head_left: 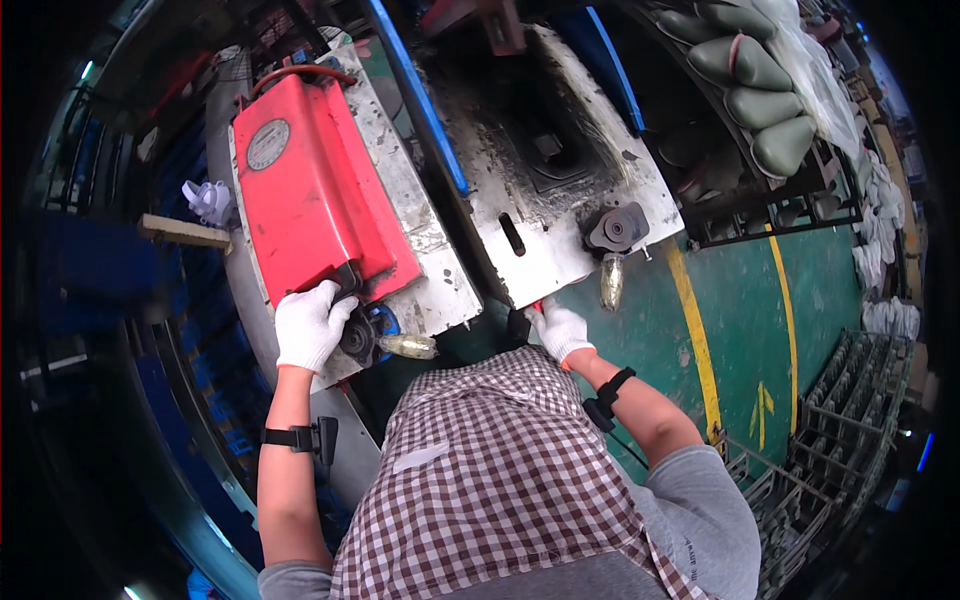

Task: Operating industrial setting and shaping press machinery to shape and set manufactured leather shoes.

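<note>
My left hand (308, 328), in a white glove, is closed around the black handle (348, 278) at the near end of a red metal cover (310, 190). This cover lies on a worn pale metal plate (445, 285) at the left. Close by that hand are a round black fitting (357, 340) and a lever handle wrapped in shiny tape (410, 346). My right hand (562, 330), also gloved in white, is curled at the near edge of the right metal plate (560, 260). A small red part (537, 305) shows by its fingers; the grip itself is mostly hidden.
The right plate bears a dark sooty opening (550, 145), a black clamp (617, 228) and another taped handle (611, 283). Blue upright bars (420, 95) flank it. Grey-green foot-shaped forms (783, 147) fill a rack at the right, above green floor (650, 345) with yellow lines.
</note>
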Demonstrator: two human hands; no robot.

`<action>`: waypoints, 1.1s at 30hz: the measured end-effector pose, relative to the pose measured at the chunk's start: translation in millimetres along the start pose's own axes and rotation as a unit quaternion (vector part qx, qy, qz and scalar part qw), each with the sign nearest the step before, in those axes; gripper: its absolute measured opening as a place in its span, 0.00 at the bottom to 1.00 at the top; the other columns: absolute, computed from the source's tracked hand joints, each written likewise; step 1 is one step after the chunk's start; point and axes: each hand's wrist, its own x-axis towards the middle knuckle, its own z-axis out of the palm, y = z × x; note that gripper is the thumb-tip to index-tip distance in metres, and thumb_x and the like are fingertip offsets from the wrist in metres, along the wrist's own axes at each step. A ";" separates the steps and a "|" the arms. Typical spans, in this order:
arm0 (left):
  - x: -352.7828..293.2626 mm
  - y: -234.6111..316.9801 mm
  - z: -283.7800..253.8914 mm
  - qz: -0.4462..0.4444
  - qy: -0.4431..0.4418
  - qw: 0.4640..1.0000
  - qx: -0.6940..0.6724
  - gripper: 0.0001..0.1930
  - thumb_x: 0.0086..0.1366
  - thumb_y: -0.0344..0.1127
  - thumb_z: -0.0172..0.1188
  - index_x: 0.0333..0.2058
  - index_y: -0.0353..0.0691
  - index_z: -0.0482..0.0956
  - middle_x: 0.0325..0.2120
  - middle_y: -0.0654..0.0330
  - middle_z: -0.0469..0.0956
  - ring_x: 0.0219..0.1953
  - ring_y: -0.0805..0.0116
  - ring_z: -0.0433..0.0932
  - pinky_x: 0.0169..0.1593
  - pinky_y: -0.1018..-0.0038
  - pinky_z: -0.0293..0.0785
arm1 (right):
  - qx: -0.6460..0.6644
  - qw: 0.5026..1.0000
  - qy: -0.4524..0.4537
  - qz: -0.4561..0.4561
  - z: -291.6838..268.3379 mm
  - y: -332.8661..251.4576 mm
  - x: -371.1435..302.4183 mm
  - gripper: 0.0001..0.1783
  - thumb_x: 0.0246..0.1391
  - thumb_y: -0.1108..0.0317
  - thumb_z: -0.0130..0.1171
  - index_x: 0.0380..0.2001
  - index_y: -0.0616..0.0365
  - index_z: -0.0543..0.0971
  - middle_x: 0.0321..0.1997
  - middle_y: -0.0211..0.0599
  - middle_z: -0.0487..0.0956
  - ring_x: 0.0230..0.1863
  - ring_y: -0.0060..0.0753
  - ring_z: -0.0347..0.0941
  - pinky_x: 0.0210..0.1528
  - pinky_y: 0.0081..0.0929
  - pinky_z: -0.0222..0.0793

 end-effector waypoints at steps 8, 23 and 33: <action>-43.4 11.2 1.9 0.005 0.204 0.968 -0.148 0.24 0.54 0.38 0.71 0.50 0.40 0.80 0.44 0.50 0.82 0.47 0.44 0.80 0.53 0.53 0.76 | 0.433 0.879 -0.161 0.120 18.6 39.0 2.0 0.15 0.69 0.50 0.59 0.41 0.49 0.80 0.31 0.27 0.79 0.30 0.22 0.77 0.30 0.26 0.72; -445.4 -226.9 185.9 -0.715 0.467 0.086 -0.513 0.49 0.60 0.69 0.67 0.73 0.55 0.57 0.70 0.58 0.59 0.65 0.50 0.66 0.60 0.53 0.73 | 0.325 0.874 -0.201 0.300 15.9 127.3 -9.0 0.17 0.67 0.50 0.59 0.49 0.48 0.76 0.29 0.34 0.81 0.21 0.27 0.75 0.20 0.25 0.68; -421.6 -353.5 150.7 -0.707 0.429 0.051 -0.560 0.33 0.63 0.69 0.54 0.58 0.54 0.74 0.63 0.58 0.74 0.68 0.49 0.66 0.68 0.38 0.53 | 0.287 0.915 -0.200 0.200 -20.9 0.3 -36.9 0.19 0.69 0.55 0.55 0.55 0.54 0.73 0.34 0.28 0.81 0.30 0.20 0.78 0.28 0.18 0.69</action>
